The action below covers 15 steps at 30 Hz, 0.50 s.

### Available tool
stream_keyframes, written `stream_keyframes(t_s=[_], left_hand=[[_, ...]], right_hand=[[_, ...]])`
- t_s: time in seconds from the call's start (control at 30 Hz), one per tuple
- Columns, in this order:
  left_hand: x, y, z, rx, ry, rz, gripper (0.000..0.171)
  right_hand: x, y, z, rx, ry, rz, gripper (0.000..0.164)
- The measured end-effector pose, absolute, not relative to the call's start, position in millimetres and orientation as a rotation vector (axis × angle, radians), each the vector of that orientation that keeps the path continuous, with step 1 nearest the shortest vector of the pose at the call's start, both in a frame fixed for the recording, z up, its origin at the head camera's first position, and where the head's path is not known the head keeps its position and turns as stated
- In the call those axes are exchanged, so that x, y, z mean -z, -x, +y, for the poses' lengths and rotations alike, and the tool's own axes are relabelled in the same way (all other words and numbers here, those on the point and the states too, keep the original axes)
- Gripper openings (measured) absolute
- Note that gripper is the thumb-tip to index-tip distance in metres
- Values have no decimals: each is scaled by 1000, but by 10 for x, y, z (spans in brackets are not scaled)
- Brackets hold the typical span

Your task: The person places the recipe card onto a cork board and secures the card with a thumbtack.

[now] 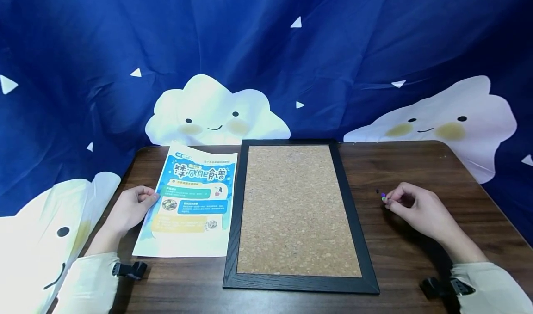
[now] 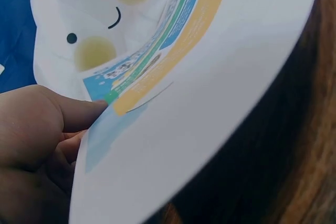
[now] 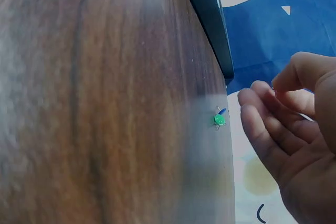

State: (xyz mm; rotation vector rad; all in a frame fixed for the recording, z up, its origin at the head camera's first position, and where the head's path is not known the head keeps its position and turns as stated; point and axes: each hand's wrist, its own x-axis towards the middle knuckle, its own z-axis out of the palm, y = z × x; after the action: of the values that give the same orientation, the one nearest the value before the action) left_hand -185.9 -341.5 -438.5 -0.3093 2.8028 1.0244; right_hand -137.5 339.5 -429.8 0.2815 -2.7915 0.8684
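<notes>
My left hand (image 1: pixel 130 210) pinches the left edge of a printed poster sheet (image 1: pixel 192 240) between thumb and fingers. In the left wrist view the paper (image 2: pixel 252 40) bows upward off the table. My right hand (image 1: pixel 424 210) is above the table, right of a black-framed cork board (image 1: pixel 297 207). Its thumb and index finger pinch a pushpin, mostly hidden by the fingertips; only a thin tip shows in the right wrist view, where the other fingers (image 3: pixel 265 129) are loosely bent. Green and blue pushpins (image 3: pixel 219 119) lie on the table near that hand.
The cork board lies flat mid-table, its left frame right beside the poster. A small dark thing (image 1: pixel 377 191) lies near the pushpins. Behind the brown wooden table (image 1: pixel 291 302) hangs a blue curtain (image 1: pixel 266 36) with cloud faces. Both wrists wear small black cameras.
</notes>
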Motion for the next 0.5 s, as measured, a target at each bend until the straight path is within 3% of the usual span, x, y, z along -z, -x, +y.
stream_keyframes(t_s=[0.5], left_hand=[[4381,1815,-3472,-1127,289,2801,38]], right_hand=[[4292,1327,3341,-1075,-329,-2750,28]])
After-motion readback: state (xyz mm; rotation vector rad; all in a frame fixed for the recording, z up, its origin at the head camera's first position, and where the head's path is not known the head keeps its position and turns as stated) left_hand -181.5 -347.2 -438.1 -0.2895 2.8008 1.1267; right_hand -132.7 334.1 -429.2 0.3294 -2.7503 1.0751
